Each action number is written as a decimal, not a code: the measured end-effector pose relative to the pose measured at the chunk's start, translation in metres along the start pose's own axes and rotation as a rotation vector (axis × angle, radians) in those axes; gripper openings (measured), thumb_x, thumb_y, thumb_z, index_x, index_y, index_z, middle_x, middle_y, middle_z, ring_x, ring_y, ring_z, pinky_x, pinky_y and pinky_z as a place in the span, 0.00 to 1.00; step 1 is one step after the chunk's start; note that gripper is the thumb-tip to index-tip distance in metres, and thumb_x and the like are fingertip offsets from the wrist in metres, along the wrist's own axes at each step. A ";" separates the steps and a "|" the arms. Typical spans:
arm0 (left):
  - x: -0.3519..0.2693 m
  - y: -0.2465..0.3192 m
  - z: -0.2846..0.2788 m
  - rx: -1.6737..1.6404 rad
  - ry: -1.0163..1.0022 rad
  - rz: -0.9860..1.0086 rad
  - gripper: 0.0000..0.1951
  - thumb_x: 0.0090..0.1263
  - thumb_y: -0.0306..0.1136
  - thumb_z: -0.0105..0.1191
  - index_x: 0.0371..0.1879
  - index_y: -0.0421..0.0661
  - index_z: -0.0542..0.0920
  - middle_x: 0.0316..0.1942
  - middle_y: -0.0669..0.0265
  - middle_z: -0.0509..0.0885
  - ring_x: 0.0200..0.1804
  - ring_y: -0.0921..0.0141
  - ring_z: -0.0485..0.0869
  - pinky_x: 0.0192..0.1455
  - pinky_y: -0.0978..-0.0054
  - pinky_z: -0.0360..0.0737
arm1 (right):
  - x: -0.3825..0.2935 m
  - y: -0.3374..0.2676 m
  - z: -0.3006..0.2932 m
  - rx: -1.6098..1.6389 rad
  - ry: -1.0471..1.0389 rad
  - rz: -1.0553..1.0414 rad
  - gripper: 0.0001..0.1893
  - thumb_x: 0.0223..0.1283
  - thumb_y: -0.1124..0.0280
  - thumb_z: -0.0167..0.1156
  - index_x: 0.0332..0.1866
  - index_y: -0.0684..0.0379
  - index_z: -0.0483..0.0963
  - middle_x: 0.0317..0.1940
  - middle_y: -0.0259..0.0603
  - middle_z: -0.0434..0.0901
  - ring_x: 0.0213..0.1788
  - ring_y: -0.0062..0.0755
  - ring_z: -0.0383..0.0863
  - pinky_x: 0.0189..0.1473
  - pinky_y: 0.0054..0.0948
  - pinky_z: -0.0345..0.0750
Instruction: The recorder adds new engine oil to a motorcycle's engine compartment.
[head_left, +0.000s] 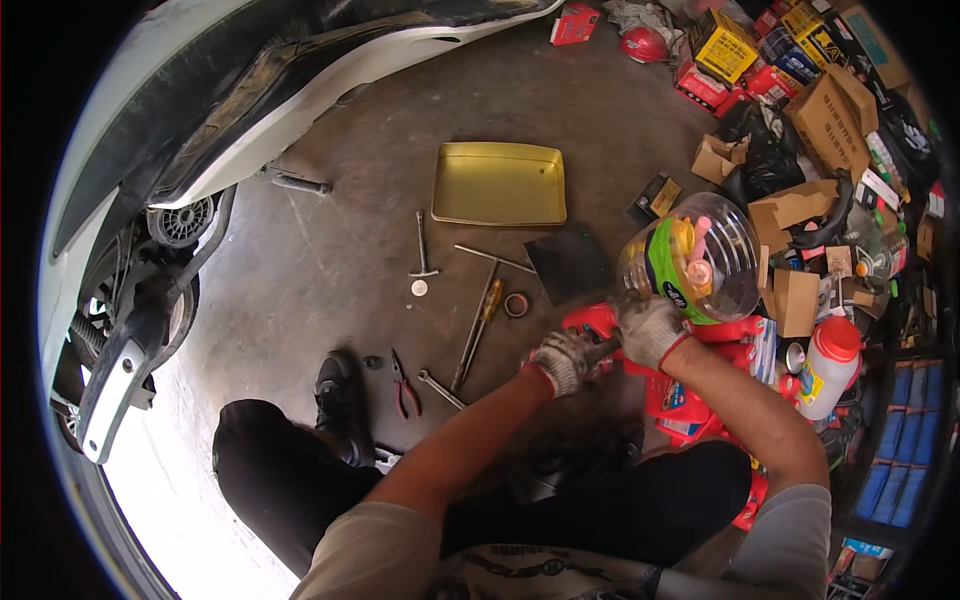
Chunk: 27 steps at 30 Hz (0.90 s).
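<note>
My left hand and my right hand, both in soiled knit gloves, meet low over several red plastic bottles. A dark, stubby part shows between them, and the left fingers are closed around one end. The right hand is curled at its other side; its fingers are partly hidden, so its hold is unclear. Just beyond the right hand lies a big clear plastic jar with a green label, holding yellow and pink plastic pieces. A black flat sheet and a roll of tape rest on the floor nearby.
Left of my hands lie a T-handle wrench, an amber-handled screwdriver, red-handled pliers and a wrench. Farther out sits a gold-coloured metal tray. A raised white car borders the left; cardboard boxes crowd the right.
</note>
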<state>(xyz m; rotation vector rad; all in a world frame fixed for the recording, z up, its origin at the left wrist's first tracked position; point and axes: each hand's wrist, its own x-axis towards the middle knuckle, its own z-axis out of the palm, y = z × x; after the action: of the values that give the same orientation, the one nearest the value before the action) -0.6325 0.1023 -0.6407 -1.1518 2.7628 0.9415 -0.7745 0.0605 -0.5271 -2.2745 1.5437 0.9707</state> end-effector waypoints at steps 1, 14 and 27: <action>0.002 0.003 0.002 -0.014 0.019 -0.003 0.35 0.64 0.47 0.59 0.73 0.65 0.66 0.54 0.51 0.82 0.53 0.51 0.83 0.53 0.49 0.82 | 0.001 0.008 0.013 -0.193 0.091 -0.153 0.30 0.63 0.62 0.55 0.72 0.56 0.67 0.64 0.54 0.75 0.65 0.52 0.76 0.67 0.43 0.71; -0.010 0.009 -0.015 0.050 -0.072 -0.011 0.44 0.54 0.48 0.69 0.72 0.57 0.65 0.55 0.48 0.81 0.55 0.51 0.83 0.55 0.51 0.82 | -0.008 0.002 0.025 -0.155 0.330 -0.147 0.30 0.64 0.58 0.57 0.70 0.56 0.68 0.62 0.54 0.75 0.63 0.53 0.77 0.64 0.48 0.72; 0.001 0.012 -0.005 0.136 -0.131 -0.071 0.46 0.55 0.47 0.68 0.75 0.57 0.60 0.54 0.48 0.81 0.54 0.51 0.83 0.54 0.51 0.82 | -0.008 0.008 0.047 -0.003 0.507 -0.171 0.29 0.61 0.57 0.59 0.68 0.53 0.71 0.65 0.57 0.71 0.66 0.59 0.73 0.70 0.55 0.65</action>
<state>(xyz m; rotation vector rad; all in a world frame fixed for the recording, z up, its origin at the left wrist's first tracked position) -0.6395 0.1056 -0.6303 -1.1169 2.6181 0.7795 -0.8020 0.0873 -0.5563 -2.7419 1.4722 0.3637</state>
